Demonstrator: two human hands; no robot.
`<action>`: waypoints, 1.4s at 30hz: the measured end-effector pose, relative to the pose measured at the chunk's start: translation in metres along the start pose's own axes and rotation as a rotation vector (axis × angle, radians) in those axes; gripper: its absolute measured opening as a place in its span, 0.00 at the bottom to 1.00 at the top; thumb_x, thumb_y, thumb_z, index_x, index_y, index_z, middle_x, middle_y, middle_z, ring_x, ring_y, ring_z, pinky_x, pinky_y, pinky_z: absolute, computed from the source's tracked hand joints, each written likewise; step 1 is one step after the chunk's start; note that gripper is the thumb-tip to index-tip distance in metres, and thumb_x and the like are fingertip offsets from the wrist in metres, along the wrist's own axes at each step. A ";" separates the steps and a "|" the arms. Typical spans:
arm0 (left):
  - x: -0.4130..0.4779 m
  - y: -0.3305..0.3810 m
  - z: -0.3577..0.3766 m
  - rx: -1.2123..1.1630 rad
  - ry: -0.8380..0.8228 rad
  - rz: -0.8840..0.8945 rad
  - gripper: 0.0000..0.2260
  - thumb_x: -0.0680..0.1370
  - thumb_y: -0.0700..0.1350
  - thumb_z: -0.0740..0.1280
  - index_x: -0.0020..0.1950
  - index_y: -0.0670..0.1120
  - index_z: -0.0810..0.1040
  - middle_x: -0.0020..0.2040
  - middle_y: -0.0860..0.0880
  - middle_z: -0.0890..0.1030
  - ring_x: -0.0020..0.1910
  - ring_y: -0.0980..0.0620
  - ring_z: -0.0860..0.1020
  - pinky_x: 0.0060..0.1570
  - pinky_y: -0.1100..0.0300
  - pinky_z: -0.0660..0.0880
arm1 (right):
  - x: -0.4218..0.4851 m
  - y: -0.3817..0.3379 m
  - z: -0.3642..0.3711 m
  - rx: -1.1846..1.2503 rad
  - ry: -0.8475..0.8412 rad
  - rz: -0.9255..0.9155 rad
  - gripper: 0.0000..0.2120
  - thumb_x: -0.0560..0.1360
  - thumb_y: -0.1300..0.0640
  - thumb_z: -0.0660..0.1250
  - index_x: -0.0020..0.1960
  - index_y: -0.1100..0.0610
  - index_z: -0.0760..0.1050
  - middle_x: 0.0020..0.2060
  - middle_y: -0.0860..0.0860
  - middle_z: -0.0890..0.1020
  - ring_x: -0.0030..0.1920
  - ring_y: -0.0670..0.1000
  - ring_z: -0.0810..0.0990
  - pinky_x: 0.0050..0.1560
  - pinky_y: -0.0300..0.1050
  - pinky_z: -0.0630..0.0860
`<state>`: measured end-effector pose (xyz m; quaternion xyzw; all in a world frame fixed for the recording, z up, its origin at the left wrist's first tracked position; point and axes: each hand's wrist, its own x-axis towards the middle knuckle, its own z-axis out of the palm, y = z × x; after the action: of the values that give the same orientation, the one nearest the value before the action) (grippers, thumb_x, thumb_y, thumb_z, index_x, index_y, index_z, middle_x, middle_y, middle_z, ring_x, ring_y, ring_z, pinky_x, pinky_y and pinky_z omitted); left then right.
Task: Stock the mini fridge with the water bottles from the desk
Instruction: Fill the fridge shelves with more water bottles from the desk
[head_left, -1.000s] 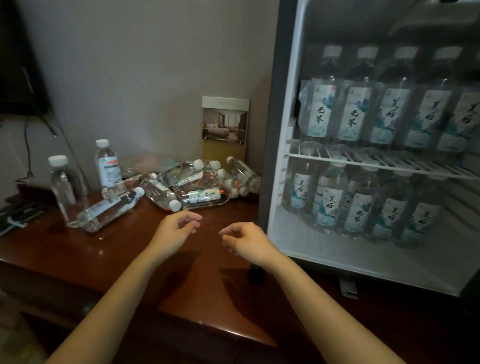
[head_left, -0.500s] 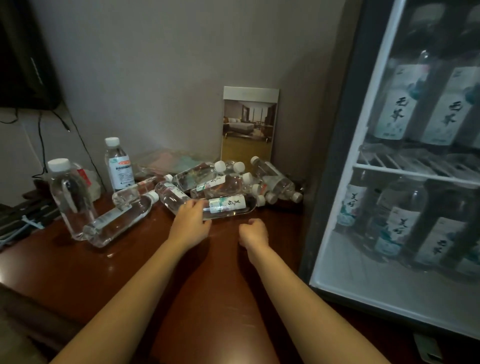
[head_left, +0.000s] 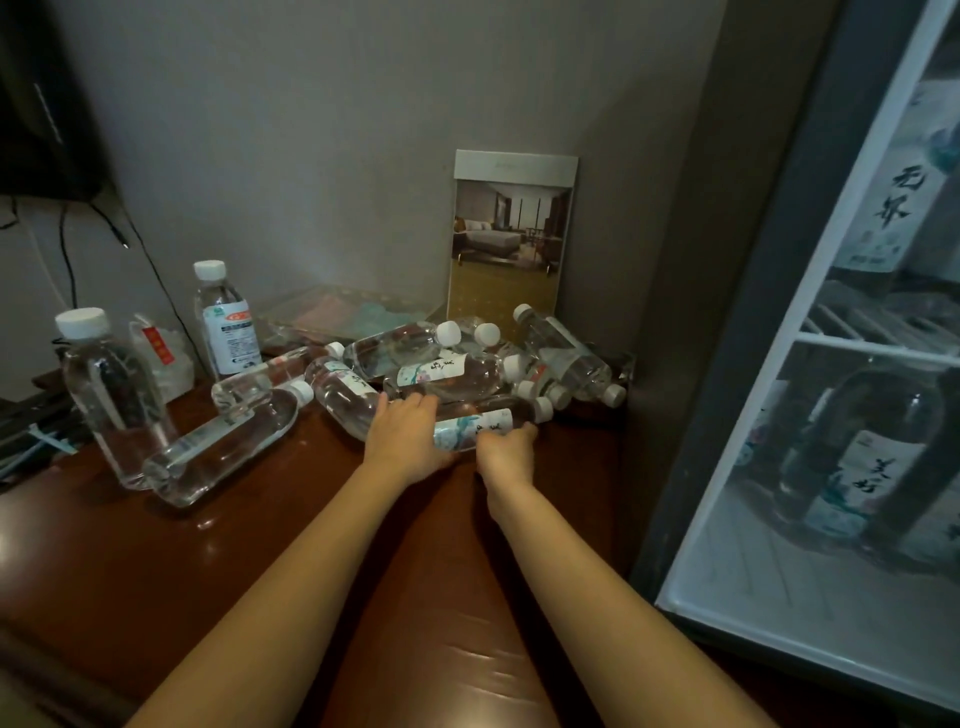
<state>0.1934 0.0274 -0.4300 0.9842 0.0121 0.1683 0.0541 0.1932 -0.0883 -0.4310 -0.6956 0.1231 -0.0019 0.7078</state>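
Observation:
A heap of clear water bottles (head_left: 441, 364) with white caps lies at the back of the brown desk (head_left: 249, 551). The front bottle (head_left: 475, 427), with a white and teal label, lies on its side, cap to the right. My left hand (head_left: 408, 439) curls over its base end. My right hand (head_left: 506, 452) grips it just right of the label, near the neck. To the right stands the open mini fridge (head_left: 727, 395), with labelled bottles (head_left: 872, 467) upright below a wire shelf (head_left: 883, 353) and more above it.
Left of the heap, one bottle (head_left: 223, 449) lies on its side and two bottles (head_left: 111, 395) (head_left: 226, 319) stand upright. A hotel brochure (head_left: 511, 239) leans on the wall behind. Cables (head_left: 67, 254) hang beneath a dark screen (head_left: 47, 104) at the far left.
Both hands reached forward from the bare desk to the heap and closed on the front bottle. The view swung left and closer, so less of the fridge shows.

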 end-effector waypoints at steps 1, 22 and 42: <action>-0.001 0.001 -0.001 0.018 -0.017 0.017 0.30 0.70 0.62 0.67 0.64 0.46 0.69 0.60 0.46 0.75 0.60 0.46 0.73 0.70 0.48 0.54 | -0.001 -0.001 -0.001 0.004 0.003 0.003 0.26 0.73 0.67 0.59 0.70 0.59 0.59 0.61 0.59 0.75 0.59 0.59 0.76 0.57 0.50 0.76; -0.064 0.002 -0.005 -0.147 0.105 0.033 0.30 0.69 0.54 0.71 0.68 0.47 0.68 0.63 0.50 0.75 0.63 0.49 0.72 0.70 0.54 0.56 | -0.051 0.002 -0.020 0.106 -0.042 -0.073 0.34 0.73 0.64 0.66 0.73 0.55 0.52 0.62 0.57 0.75 0.60 0.55 0.76 0.61 0.52 0.75; -0.160 0.029 -0.037 -0.995 -0.011 -0.267 0.22 0.65 0.59 0.74 0.54 0.53 0.72 0.46 0.55 0.81 0.43 0.57 0.81 0.47 0.50 0.79 | -0.131 -0.022 -0.065 0.045 -0.538 -0.274 0.48 0.69 0.72 0.69 0.75 0.43 0.46 0.67 0.51 0.70 0.62 0.50 0.73 0.50 0.42 0.78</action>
<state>0.0306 -0.0040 -0.4449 0.8302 0.0560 0.1401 0.5367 0.0582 -0.1306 -0.3867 -0.6655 -0.1642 0.0843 0.7232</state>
